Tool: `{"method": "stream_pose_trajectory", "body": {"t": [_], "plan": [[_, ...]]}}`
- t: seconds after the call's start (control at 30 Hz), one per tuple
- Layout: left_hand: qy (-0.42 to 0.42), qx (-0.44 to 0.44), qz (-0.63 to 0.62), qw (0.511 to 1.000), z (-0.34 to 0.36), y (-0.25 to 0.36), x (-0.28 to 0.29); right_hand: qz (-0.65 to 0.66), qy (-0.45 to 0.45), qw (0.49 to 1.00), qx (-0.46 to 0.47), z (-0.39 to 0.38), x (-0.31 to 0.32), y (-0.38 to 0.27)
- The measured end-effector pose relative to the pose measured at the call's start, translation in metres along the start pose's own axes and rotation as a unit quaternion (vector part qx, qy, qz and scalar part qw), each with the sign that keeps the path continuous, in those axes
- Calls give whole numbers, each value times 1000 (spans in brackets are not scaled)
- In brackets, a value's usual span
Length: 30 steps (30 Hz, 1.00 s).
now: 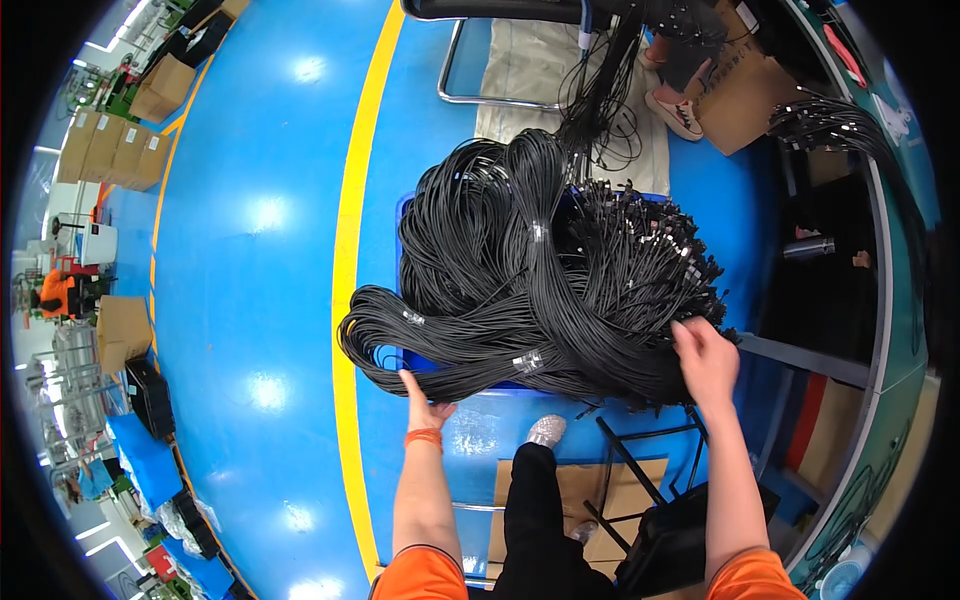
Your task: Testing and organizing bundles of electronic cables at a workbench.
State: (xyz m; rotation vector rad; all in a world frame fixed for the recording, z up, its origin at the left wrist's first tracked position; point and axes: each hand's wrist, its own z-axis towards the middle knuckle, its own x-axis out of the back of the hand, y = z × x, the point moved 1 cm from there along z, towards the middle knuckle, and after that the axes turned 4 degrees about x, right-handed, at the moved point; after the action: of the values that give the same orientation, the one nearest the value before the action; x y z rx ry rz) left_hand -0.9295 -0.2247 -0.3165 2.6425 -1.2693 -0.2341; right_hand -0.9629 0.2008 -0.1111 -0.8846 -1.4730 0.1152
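A large heap of black cables (pixel 450 250) in tied coils, with many metal-tipped ends on the right, lies in and over a blue bin (pixel 402 215). My left hand (pixel 425 405) grips the underside of a looped bundle (pixel 380 330) at the heap's near left, its fingers partly hidden under the cables. My right hand (pixel 705 360) is curled on the cables at the heap's right edge; its fingertips are partly hidden. Clear bands (pixel 528 362) wrap some of the coils.
A yellow floor line (pixel 352 230) runs left of the bin. At top right are another person's foot (pixel 672 112), cardboard (pixel 745 105) and hanging cables (pixel 820 120). A workbench (pixel 860 300) lines the right. A black stool (pixel 650 540) is below. Boxes (pixel 100 145) line the far left.
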Motion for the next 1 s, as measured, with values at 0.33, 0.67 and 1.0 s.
{"method": "stream_pose_trajectory", "body": {"t": [0.33, 0.67, 1.0], "plan": [[98, -82, -1, 992, -9, -21, -6, -14, -203, 971, -129, 129, -223, -106], [78, -68, -181, 978, -4, 1, 17, -4, -133, 876, 464, -4, -209, -163], [56, -184, -41, 981, -20, 1, 5, -202, -217, 818, 494, -53, -261, -128]]}}
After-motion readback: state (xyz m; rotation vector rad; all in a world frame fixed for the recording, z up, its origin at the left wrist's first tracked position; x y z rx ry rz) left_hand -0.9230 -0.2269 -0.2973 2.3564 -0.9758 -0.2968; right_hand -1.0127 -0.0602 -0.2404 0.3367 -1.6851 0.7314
